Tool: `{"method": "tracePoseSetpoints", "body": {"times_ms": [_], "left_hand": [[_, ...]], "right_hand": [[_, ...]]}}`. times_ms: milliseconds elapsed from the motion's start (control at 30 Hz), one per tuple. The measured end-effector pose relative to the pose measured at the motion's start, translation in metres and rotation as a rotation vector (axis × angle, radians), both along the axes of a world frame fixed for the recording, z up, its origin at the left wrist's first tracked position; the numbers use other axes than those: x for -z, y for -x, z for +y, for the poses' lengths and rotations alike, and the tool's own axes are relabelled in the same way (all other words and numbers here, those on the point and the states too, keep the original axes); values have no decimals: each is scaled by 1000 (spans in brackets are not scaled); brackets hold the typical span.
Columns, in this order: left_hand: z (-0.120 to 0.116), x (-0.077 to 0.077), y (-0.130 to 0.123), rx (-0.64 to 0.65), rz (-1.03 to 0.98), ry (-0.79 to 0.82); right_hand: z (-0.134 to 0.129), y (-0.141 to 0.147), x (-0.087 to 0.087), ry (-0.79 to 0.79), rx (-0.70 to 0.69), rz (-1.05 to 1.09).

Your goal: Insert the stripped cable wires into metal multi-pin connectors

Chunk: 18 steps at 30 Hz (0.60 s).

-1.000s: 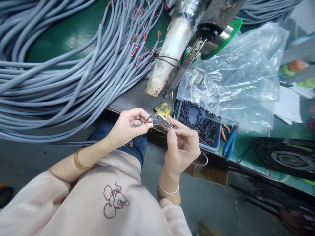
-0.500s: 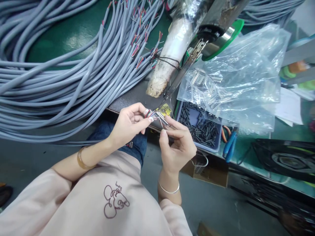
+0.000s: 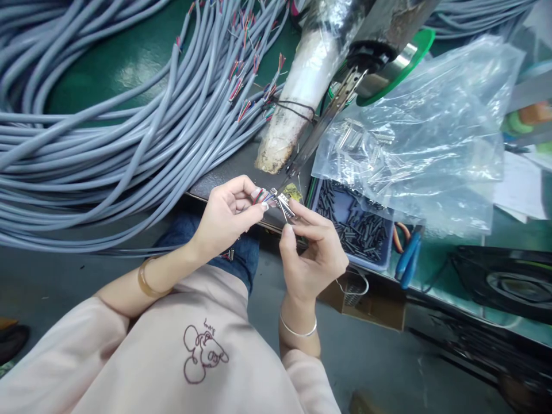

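The left hand [image 3: 227, 217] pinches coloured wires [image 3: 260, 196]. The right hand [image 3: 313, 250] holds a small connector [image 3: 286, 203] near their ends.

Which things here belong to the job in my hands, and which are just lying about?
Likely in the job:
colored wires, in the left hand
metal connector, in the right hand
soldering iron
gray cables

Apparently just lying about:
blue-handled pliers
white papers

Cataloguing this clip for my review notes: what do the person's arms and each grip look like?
The left sleeve and right sleeve are loose, pale pinkish-beige. An amber-brown bangle circles the left forearm; a thin silvery bangle circles the right. The left grip and right grip wear no gloves.
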<state>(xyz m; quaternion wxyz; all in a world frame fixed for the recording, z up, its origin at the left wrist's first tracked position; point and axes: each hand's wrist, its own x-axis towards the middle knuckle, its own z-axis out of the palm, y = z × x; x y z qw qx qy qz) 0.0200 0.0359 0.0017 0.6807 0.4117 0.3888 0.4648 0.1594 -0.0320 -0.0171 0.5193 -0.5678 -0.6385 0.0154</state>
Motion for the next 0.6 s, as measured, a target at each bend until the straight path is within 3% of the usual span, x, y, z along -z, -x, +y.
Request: {"method": "tracePoseSetpoints", "body": {"times_ms": [600], "left_hand": [[2, -3, 1, 1, -17, 60]], "right_hand": [[4, -2, 0, -7, -15, -27]]}}
